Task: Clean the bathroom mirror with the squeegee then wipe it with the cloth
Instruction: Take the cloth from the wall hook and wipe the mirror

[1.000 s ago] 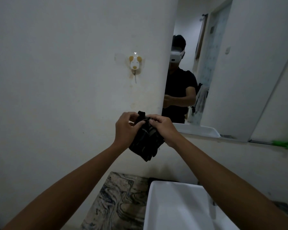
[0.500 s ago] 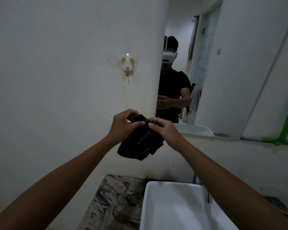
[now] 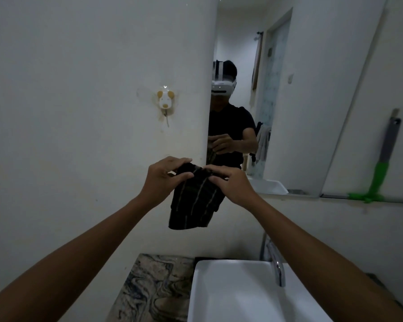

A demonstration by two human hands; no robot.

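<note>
A dark cloth (image 3: pixel 196 201) with pale stripes hangs in front of me, held at its top edge by both hands. My left hand (image 3: pixel 163 180) pinches the cloth's left corner and my right hand (image 3: pixel 230 184) grips its right side. The cloth hangs flat and partly spread out. The mirror (image 3: pixel 300 89) fills the upper right and shows my reflection holding the cloth. A squeegee (image 3: pixel 382 168) with a green head and grey handle leans upright against the wall at the far right, resting on the mirror's ledge, away from both hands.
A white sink (image 3: pixel 237 293) with a chrome tap (image 3: pixel 277 266) lies below my arms. A marbled counter (image 3: pixel 154 287) sits left of the sink. A small dog-shaped wall hook (image 3: pixel 165 102) is stuck on the white wall left of the mirror.
The cloth was bunched between my hands earlier; now it hangs unfolded and longer. The view has shifted right, bringing the squeegee's handle into sight.
</note>
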